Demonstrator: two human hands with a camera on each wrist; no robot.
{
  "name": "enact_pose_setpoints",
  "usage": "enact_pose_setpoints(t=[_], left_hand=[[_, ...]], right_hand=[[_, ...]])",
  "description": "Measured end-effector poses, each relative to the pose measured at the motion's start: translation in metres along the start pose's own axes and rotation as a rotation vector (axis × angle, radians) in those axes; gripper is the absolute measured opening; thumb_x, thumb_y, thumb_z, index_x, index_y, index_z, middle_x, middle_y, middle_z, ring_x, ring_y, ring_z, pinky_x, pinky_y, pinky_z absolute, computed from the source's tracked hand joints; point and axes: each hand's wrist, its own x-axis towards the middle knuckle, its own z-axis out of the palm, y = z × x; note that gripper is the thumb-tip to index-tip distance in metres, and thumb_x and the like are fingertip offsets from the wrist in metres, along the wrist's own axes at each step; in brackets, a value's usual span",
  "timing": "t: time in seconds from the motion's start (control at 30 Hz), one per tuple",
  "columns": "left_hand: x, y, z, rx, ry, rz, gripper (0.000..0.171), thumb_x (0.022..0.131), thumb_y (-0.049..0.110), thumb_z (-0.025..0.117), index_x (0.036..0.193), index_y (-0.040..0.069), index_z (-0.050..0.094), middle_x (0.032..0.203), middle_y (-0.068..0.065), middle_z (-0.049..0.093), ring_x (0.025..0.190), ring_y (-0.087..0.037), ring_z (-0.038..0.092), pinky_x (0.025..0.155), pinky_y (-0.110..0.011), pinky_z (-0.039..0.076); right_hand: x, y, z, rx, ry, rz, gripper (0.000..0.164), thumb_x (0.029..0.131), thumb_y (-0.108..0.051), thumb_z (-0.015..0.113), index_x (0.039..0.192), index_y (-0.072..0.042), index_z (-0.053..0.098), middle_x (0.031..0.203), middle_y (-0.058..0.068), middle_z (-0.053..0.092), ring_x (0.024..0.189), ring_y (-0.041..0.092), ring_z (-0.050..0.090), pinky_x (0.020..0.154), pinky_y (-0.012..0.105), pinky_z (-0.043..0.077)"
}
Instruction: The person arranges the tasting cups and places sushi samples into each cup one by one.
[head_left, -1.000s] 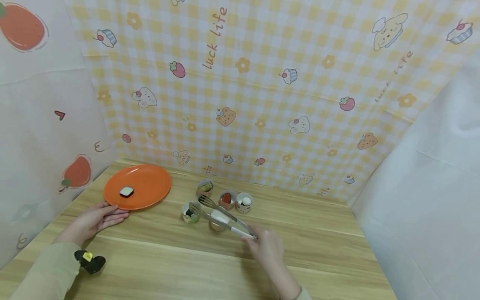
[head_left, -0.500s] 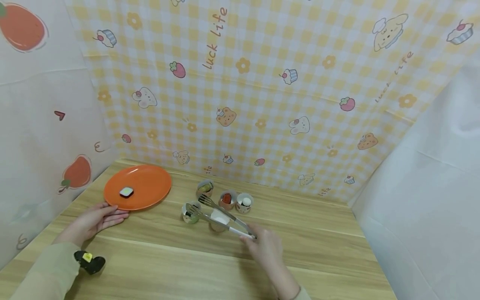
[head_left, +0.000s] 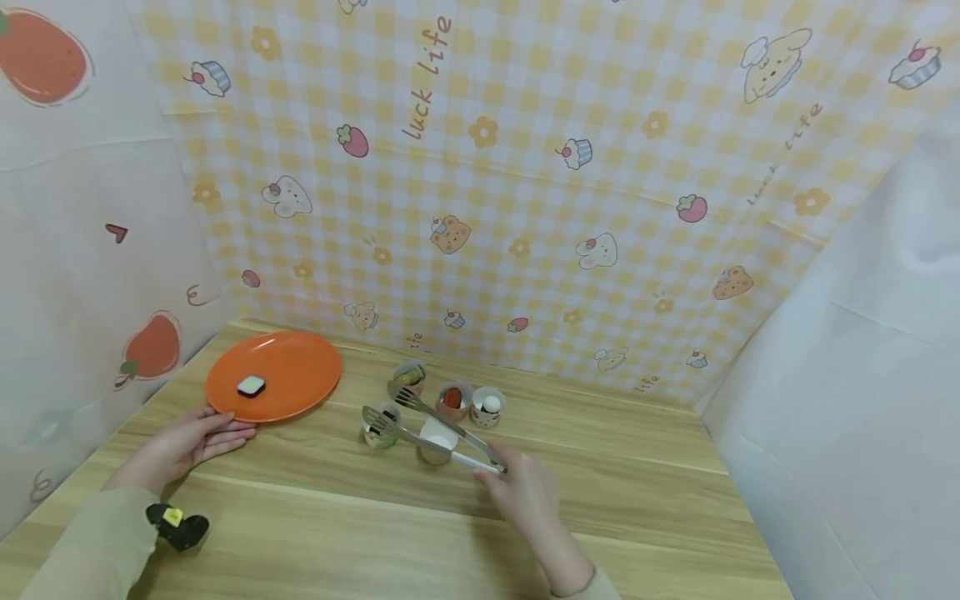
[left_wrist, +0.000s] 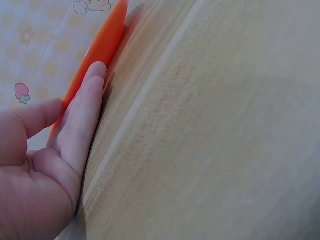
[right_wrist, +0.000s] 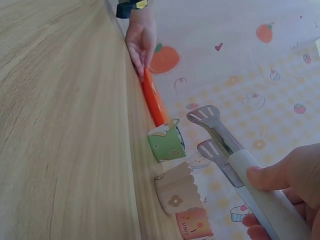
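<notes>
My left hand (head_left: 191, 442) is at the front left rim of an orange plate (head_left: 292, 375), thumb on the rim and fingers along its underside edge. A small sushi piece (head_left: 251, 386), white with a dark wrap, lies on the plate. My right hand (head_left: 525, 483) grips metal tongs (right_wrist: 245, 165) by their white handles. The tongs' slotted tips stand apart with nothing between them. In the head view one tip overlaps the green printed cup (right_wrist: 169, 145); the other is beside the back left cup (head_left: 409, 379). Inside the green cup is something dark.
Around the tongs stand a beige cup (right_wrist: 180, 190) with a white inside, an orange-red cup (head_left: 453, 402) holding a red-topped piece, and a patterned cup (head_left: 489, 406) holding a white-topped piece. Patterned cloth (head_left: 525, 192) hangs behind the wooden table (head_left: 337, 533).
My right hand has shifted slightly left with the tongs, and their tips have spread wider, the near tip moving left over the green cup. My left hand stays at the plate.
</notes>
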Motion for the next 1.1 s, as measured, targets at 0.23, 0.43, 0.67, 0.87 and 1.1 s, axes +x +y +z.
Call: enact_pose_setpoints(t=[0.23,0.43,0.67,0.87,1.1], left_hand=[[0.001,-0.001,-0.001,-0.011,-0.004,-0.007,0.049,0.105,0.007,0.037,0.138,-0.016,0.008,0.096,-0.011,0.069,0.092,-0.022,0.068,0.087,-0.037,0.054],[0.001,0.000,-0.001,-0.037,-0.009,-0.018,0.044,0.105,0.006,0.036,0.136,-0.014,0.012,0.096,-0.012,0.069,0.091,-0.022,0.068,0.088,-0.037,0.054],[0.000,0.001,0.001,-0.052,0.009,-0.025,0.030,0.105,0.007,0.035,0.128,-0.009,0.024,0.094,-0.012,0.069,0.090,-0.022,0.069,0.087,-0.037,0.054],[-0.002,0.003,0.003,-0.061,0.009,-0.030,0.026,0.105,0.006,0.036,0.125,-0.007,0.027,0.094,-0.013,0.070,0.090,-0.022,0.069,0.087,-0.037,0.054],[-0.002,0.003,0.003,-0.054,0.011,-0.029,0.025,0.104,0.006,0.036,0.124,-0.007,0.027,0.093,-0.013,0.070,0.089,-0.022,0.069,0.086,-0.037,0.055]], right_hand=[[0.005,-0.004,0.001,0.015,-0.029,0.022,0.042,0.075,-0.027,0.082,0.110,-0.007,0.071,0.076,0.002,0.070,0.037,-0.004,0.031,0.030,0.015,0.028],[0.011,-0.008,0.002,0.023,-0.036,0.019,0.041,0.076,-0.030,0.081,0.110,-0.010,0.071,0.085,0.005,0.072,0.037,-0.003,0.035,0.030,0.016,0.031],[0.020,-0.015,0.001,0.011,-0.059,0.039,0.040,0.076,-0.030,0.081,0.110,-0.011,0.071,0.089,0.006,0.072,0.043,-0.001,0.041,0.034,0.018,0.035],[0.025,-0.019,0.001,0.014,-0.092,0.055,0.041,0.077,-0.032,0.080,0.111,-0.010,0.071,0.080,0.002,0.070,0.037,0.002,0.033,0.030,0.018,0.027],[0.033,-0.021,0.005,-0.011,-0.124,0.074,0.040,0.079,-0.038,0.078,0.110,-0.014,0.071,0.087,0.000,0.071,0.042,0.003,0.038,0.032,0.022,0.032]])
